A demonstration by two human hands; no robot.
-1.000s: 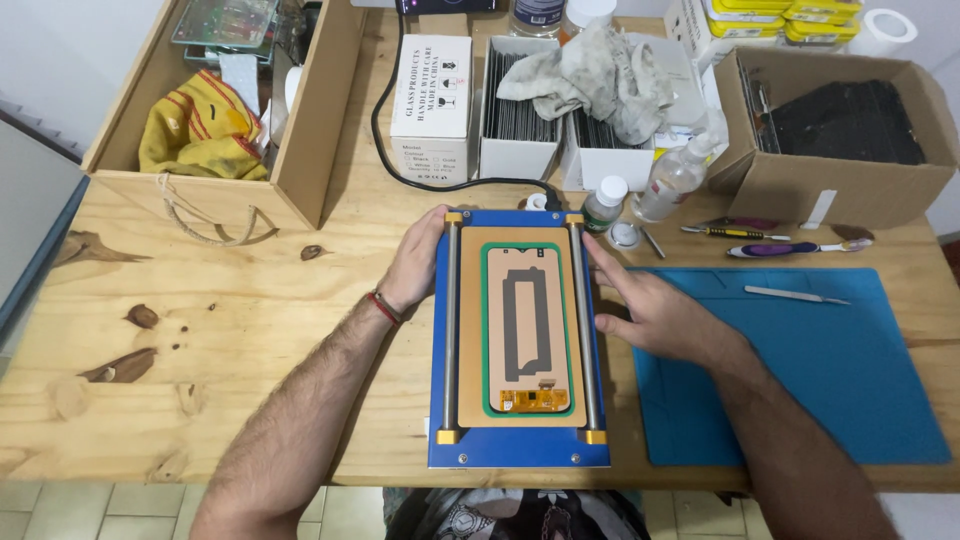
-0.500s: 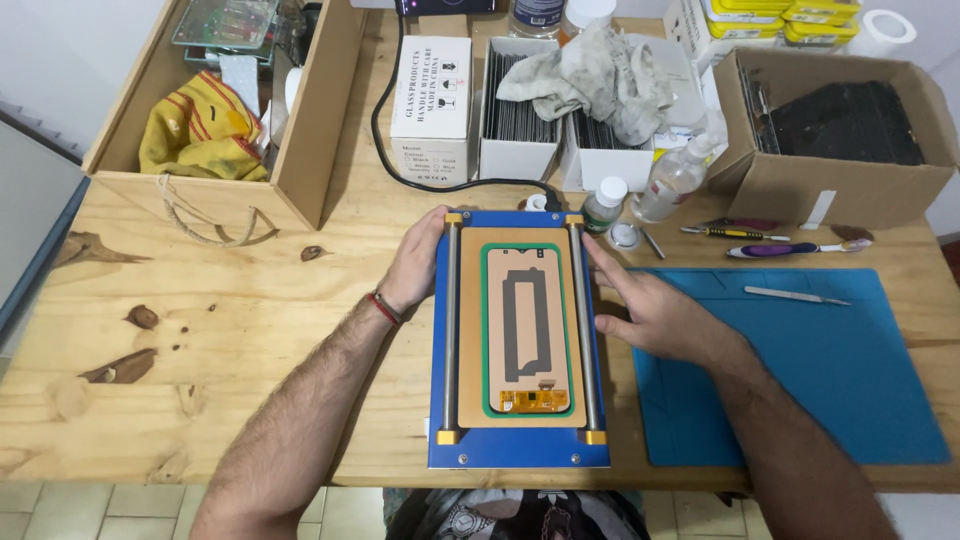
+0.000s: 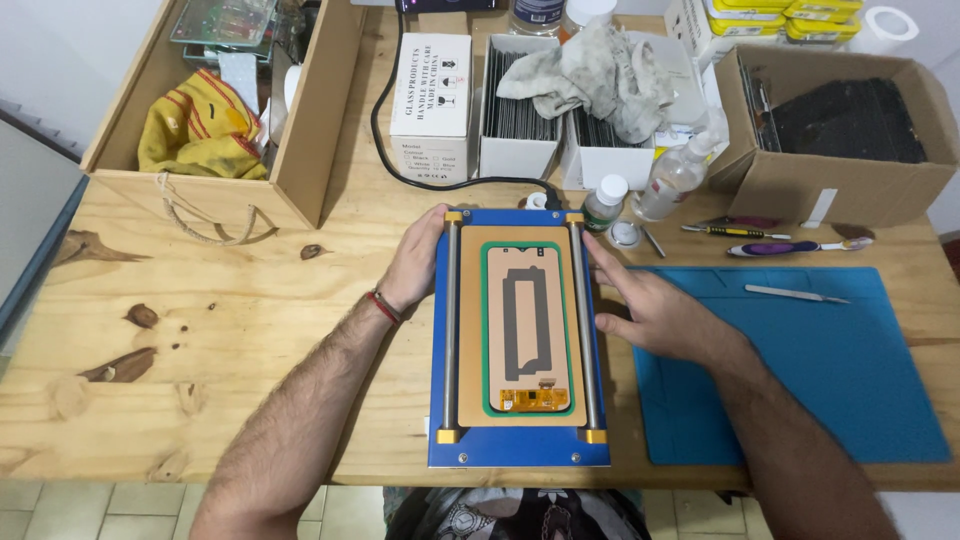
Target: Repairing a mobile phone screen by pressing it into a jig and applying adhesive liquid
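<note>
A blue separator plate (image 3: 520, 450) lies flat at the near middle of the wooden bench (image 3: 200, 330), its front edge just over the bench's near edge. On its tan pad sits a phone screen panel (image 3: 527, 330), face down, with a green border, a dark inner frame and an orange flex strip at its 6 o'clock end. Two metal rails (image 3: 451, 330) run along the pad's long sides.

The left hand (image 3: 418, 262) rests against the plate's edge at 9 o'clock, fingers loose and apart, wrapped around nothing, thumb near the upper corner. The right hand (image 3: 655, 305) lies flat and spread at 3 o'clock, fingertips touching the right rail, palm on the bench.

To steady the plate well, I judge both hands should press evenly on the frame, keeping clear of the panel and its flex strip.

At 3 o'clock lies a blue mat (image 3: 830, 370) with tweezers (image 3: 795, 294) on it. At 1 o'clock stand a small white-capped bottle (image 3: 603, 203) and a clear bottle (image 3: 676, 178), with a purple-handled tool (image 3: 790, 247) beyond. A black cable (image 3: 400, 150) runs from 12 o'clock past white boxes (image 3: 430, 95) and a grey rag (image 3: 600, 70). Cardboard boxes (image 3: 830, 150) stand at 2 and 10 o'clock.
</note>
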